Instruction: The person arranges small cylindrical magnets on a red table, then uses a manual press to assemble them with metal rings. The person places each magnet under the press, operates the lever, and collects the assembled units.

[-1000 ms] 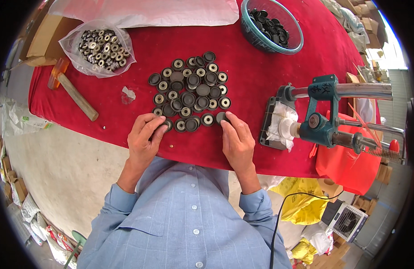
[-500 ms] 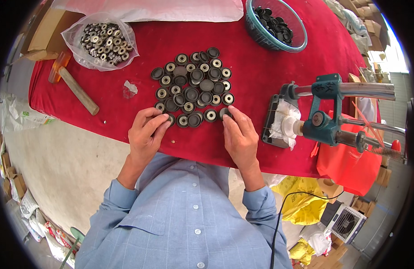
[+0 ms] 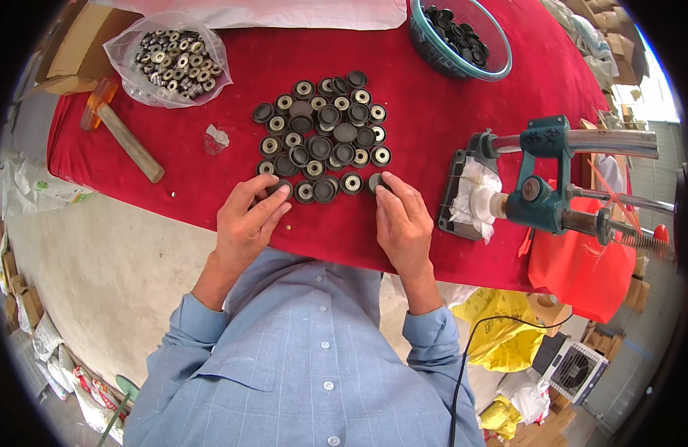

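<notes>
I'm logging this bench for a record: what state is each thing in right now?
Left hand: touching a dark cap; grip unclear.
Right hand: touching another dark cap; grip unclear.
Other caps: loosely clustered, some overlapping, some holding metal rings.
Clear bag: open, holding more metal rings.
Teal basket: uncovered, holding black pieces.
Hammer: lying on the red cloth.
Press: base partly covered by white wrapping.

Blue shirt (image 3: 295,343), pale buttons (image 3: 328,386), bare fingers (image 3: 405,192)
</notes>
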{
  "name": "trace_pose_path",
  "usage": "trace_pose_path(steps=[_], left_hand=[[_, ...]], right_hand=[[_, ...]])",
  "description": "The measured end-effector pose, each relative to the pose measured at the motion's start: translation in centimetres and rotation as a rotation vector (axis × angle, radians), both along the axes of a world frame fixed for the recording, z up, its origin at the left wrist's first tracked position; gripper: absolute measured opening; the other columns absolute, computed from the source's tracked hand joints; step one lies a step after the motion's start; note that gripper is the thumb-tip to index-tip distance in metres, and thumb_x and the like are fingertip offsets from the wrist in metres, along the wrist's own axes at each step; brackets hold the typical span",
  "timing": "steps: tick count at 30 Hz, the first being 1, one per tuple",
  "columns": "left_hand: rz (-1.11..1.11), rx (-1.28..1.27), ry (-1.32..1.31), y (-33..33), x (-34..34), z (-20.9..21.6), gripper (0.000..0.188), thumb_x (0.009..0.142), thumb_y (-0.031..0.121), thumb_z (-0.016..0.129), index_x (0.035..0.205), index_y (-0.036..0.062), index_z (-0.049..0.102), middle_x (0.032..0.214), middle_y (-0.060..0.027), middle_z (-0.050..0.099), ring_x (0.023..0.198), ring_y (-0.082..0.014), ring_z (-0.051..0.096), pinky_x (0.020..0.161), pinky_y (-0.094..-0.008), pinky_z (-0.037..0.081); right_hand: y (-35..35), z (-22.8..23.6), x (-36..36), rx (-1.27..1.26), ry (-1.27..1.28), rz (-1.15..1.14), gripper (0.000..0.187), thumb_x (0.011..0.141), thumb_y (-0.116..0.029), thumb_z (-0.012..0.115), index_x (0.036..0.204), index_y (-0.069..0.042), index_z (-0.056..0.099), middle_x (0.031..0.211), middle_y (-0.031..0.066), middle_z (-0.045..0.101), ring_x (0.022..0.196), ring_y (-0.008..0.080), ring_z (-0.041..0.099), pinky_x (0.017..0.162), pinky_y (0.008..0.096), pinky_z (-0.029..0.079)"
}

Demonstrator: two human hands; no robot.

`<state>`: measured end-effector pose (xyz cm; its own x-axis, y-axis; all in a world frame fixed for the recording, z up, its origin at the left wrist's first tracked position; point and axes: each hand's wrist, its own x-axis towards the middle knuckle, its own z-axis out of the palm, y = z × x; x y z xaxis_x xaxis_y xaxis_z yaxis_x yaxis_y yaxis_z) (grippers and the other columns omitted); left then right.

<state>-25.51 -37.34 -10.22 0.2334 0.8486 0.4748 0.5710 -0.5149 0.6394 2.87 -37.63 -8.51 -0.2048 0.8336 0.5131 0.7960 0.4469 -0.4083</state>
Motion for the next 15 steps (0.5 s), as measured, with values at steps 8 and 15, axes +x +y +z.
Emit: trace_pose_path(steps=[8, 15], left_hand=[[0.037, 0.138, 0.159, 0.0, 0.2, 0.5, 0.04, 0.079, -0.006, 0.086, 0.118, 0.0048, 0.08, 0.12, -0.0102, 0.074, 0.087, -0.0249, 0.066, 0.07, -0.0347, 0.055], [0.04, 0.123, 0.219, -0.4, 0.2, 0.7, 0.04, 0.08, -0.007, 0.084, 0.118, 0.005, 0.081, 0.121, -0.0096, 0.074, 0.089, -0.0259, 0.066, 0.072, -0.0361, 0.055]], right_hand=[[-0.1, -0.2, 0.0, 0.004, -0.029, -0.018, 0.026, 0.083, 0.009, 0.075, 0.108, 0.003, 0.074, 0.123, 0.0159, 0.074, 0.106, 0.0339, 0.074, 0.086, 0.041, 0.064], [-1.3, -1.1, -1.0, 0.035, -0.144, -0.1, 0.023, 0.09, 0.002, 0.072, 0.112, 0.003, 0.076, 0.131, 0.0168, 0.073, 0.111, 0.0322, 0.074, 0.088, 0.0412, 0.062]])
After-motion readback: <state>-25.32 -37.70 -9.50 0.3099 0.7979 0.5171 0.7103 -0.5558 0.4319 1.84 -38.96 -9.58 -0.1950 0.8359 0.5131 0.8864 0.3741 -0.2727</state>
